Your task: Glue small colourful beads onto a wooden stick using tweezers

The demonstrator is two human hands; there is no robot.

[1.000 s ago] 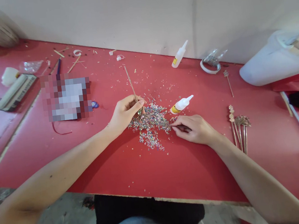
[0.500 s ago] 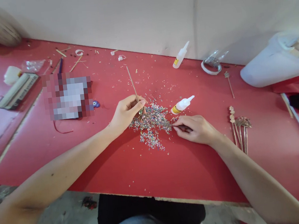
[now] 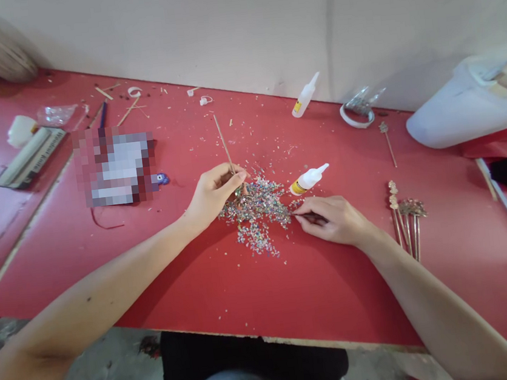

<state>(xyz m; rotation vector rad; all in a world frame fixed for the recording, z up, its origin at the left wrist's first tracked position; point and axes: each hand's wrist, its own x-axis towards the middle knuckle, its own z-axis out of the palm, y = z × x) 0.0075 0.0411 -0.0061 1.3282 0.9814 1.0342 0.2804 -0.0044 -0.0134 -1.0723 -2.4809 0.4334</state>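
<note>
My left hand (image 3: 221, 190) pinches a thin gold-coloured hair stick (image 3: 223, 141), its bare shaft pointing up and away. The lower end of the stick, by my fingertips, is partly hidden over a loose pile of glittering rhinestones (image 3: 258, 208). At the pile's right edge, my right hand (image 3: 330, 218) is closed around slim dark tweezers (image 3: 314, 216); their tip touches or nearly touches the stones. Just beyond that hand lies a white glue bottle (image 3: 310, 180) with a yellow label, its nozzle pointing right.
Another glue bottle (image 3: 305, 95) is near the wall. Several decorated hair sticks (image 3: 407, 221) lie at right, below a tape roll (image 3: 357, 116) and a white plastic container (image 3: 445, 108). A blurred flat object (image 3: 120, 168) and a long box (image 3: 30, 157) are on the left.
Both hands keep almost the same place and grip. The whole view shifts very slightly; nothing is visibly picked up or let go.
</note>
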